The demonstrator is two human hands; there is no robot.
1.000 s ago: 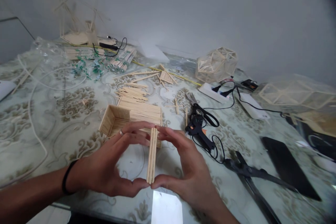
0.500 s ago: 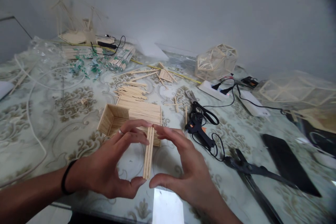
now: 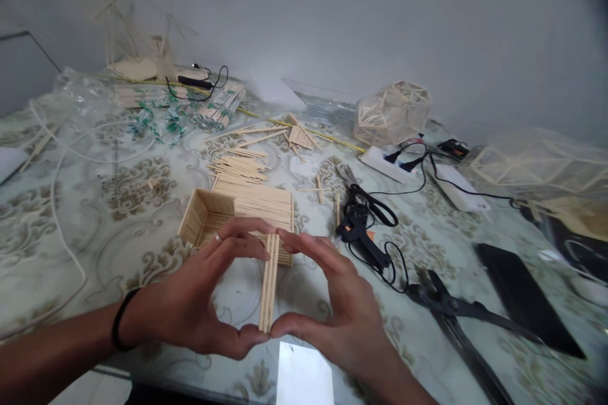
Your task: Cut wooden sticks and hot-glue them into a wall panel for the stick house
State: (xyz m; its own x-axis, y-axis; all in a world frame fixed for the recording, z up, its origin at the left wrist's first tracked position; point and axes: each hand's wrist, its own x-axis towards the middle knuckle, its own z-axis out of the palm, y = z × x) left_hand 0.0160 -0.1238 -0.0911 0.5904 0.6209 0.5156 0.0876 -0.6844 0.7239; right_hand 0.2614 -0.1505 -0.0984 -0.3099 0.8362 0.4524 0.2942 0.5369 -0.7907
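A small bundle of thin wooden sticks (image 3: 268, 281) lies lengthwise between my two hands, just above the patterned tablecloth. My left hand (image 3: 190, 300) pinches it from the left, thumb at the near end and fingertips at the far end; a ring and a black wristband show. From the right, my right hand (image 3: 332, 307) does the same with thumb and fingers curled against the sticks. Right behind my fingers stands an open box made of wooden sticks (image 3: 237, 215).
A loose pile of sticks (image 3: 237, 168) lies behind the box. A black glue gun (image 3: 358, 231) with cord, scissors (image 3: 365, 199), large black shears (image 3: 456, 316) and a dark phone (image 3: 522, 300) sit to the right. Stick polyhedra (image 3: 392, 114), a power strip (image 3: 384, 164) and plastic bags line the back.
My right thumb, which had drifted off the near end of the bundle half a second ago, has come back against it. The bundle stays upright between both hands.
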